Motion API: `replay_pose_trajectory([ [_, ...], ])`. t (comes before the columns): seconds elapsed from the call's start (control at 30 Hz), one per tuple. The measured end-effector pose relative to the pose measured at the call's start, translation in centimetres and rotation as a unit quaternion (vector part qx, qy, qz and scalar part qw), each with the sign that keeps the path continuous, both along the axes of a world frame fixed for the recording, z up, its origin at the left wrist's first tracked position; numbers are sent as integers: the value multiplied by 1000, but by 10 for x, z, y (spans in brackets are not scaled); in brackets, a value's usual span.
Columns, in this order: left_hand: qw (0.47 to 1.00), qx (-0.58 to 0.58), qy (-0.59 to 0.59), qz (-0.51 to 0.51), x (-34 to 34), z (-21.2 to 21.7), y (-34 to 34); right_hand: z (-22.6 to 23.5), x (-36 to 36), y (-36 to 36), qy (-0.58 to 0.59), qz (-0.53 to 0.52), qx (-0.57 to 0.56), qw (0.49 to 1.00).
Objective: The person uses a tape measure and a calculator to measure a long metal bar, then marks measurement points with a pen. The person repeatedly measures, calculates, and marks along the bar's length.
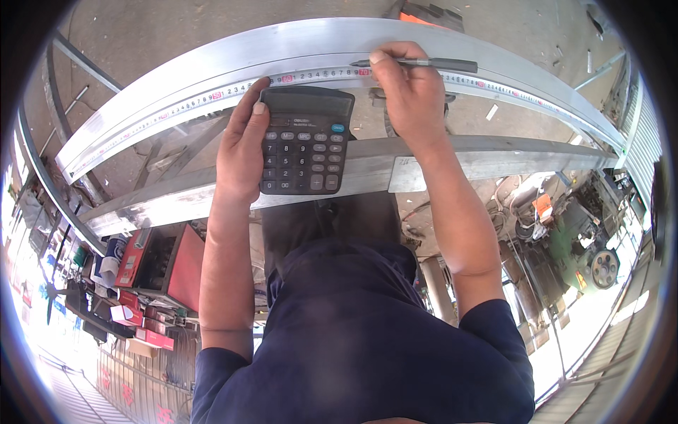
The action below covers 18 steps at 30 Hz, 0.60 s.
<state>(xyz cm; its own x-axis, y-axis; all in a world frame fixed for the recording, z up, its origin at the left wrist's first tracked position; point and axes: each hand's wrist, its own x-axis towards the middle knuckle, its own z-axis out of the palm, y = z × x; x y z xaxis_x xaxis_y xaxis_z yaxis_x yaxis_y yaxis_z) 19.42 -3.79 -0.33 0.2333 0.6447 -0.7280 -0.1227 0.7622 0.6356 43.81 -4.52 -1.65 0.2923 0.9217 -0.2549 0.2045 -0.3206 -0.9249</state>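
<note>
My left hand grips a dark calculator by its left edge, thumb along its side, its keys facing up. A long tape measure blade lies stretched along a wide silver metal bar, and the fingertips of my left hand reach to the blade. My right hand pinches a dark marker pen between thumb and fingers. The pen lies nearly level, its thin tip pointing left just above the blade. The edge of my right hand rests at the bar and tape.
Nearer my body a second metal beam runs parallel to the bar, with a pale flat piece on it. A red machine box stands at lower left. Lower right holds a green machine with a wheel. Something orange lies beyond the bar.
</note>
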Motion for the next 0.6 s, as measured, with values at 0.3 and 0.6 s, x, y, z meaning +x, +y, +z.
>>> replay_pose_trajectory([
  [0.3,1000,2,9,-4,0,3,1,3,0,1,-33,14,-5,999],
  [0.6,1000,5,10,-9,0,3,2,1,0,3,-75,32,23,996],
])
